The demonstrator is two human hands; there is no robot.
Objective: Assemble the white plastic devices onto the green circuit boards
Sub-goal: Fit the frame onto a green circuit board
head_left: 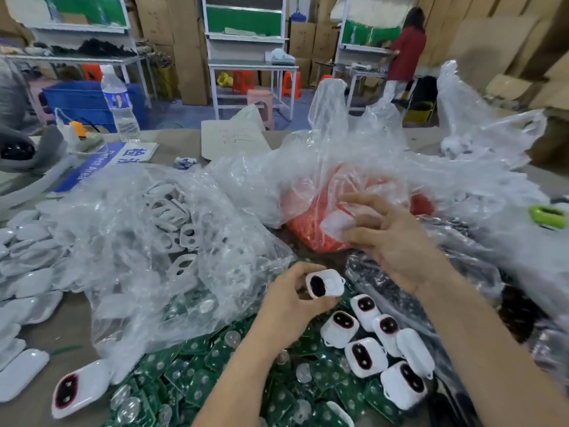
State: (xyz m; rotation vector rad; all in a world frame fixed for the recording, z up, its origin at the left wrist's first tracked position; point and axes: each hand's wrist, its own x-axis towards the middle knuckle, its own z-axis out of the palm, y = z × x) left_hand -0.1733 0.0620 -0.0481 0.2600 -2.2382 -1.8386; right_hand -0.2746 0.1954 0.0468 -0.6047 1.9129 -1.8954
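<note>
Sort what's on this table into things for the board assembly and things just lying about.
For the job: white device in the left hand; green circuit boards; cluster of white devices; bag of white shells; likely the bag of red parts at the right hand.
Lying about: water bottle; blue sign; handwritten paper; green object.

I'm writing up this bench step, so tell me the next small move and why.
Probably pinch one of the red parts with the right hand and bring it to the device. That hand is spread at the mouth of the bag and seems to hold nothing, while the left hand grips the device, dark window up.
</note>
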